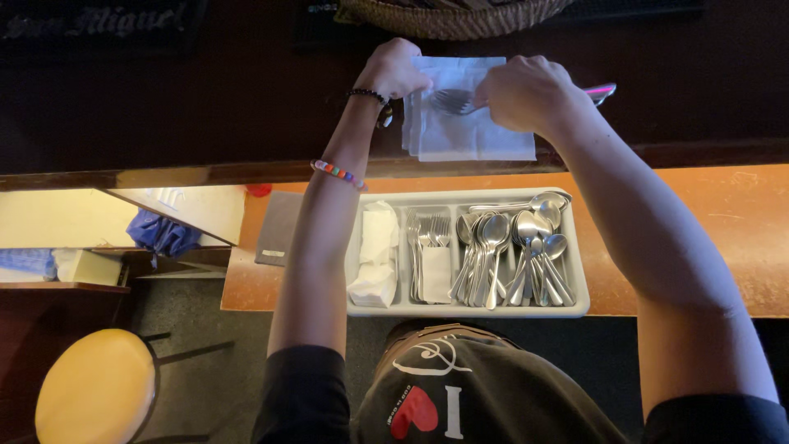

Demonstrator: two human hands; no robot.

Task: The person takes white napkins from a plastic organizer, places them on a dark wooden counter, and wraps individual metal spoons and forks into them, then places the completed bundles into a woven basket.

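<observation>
At a dark worktop [205, 99], the right hand [526, 92] grips cutlery [452, 101] lying crosswise on a white napkin [472, 136], handles running rightward (fork tines toward the left hand [394, 70], which pinches the napkin's near corner). A grey tray [579, 271] sits below.

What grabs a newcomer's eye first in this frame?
Top centre, the left hand and right hand meet over a white napkin spread on the dark counter, the right hand gripping a fork laid on it. Below, a white cutlery tray on the orange ledge holds shiny spoons, forks and folded napkins. A yellow stool glows at lower left.
</observation>
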